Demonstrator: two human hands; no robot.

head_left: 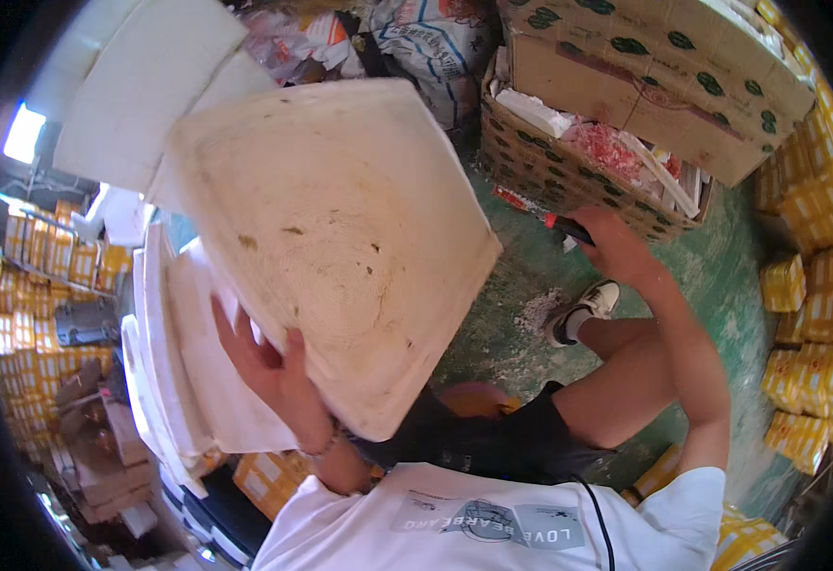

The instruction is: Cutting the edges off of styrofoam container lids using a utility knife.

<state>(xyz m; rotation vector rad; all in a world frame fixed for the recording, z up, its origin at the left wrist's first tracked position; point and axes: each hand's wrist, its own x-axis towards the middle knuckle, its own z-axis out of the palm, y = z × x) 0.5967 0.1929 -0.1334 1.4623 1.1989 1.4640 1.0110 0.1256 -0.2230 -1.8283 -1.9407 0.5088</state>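
Note:
A big dirty-white foam board stands tilted in front of me, with brown specks and scuffs on its face. My left hand grips its lower left edge, the thumb against the board and the fingers beside the edge. My right hand is closed round the black-and-red handle of a cutting tool. The tool's narrow blade points left toward the cardboard box, apart from the foam board; its exact kind is hard to tell.
More white foam boards lean at my left. Ahead on the right, a cardboard box holds foam scraps and red-and-white bits. White crumbs lie on the green floor near my shoe. Stacked yellow-wrapped parcels line the right side; sacks lie ahead.

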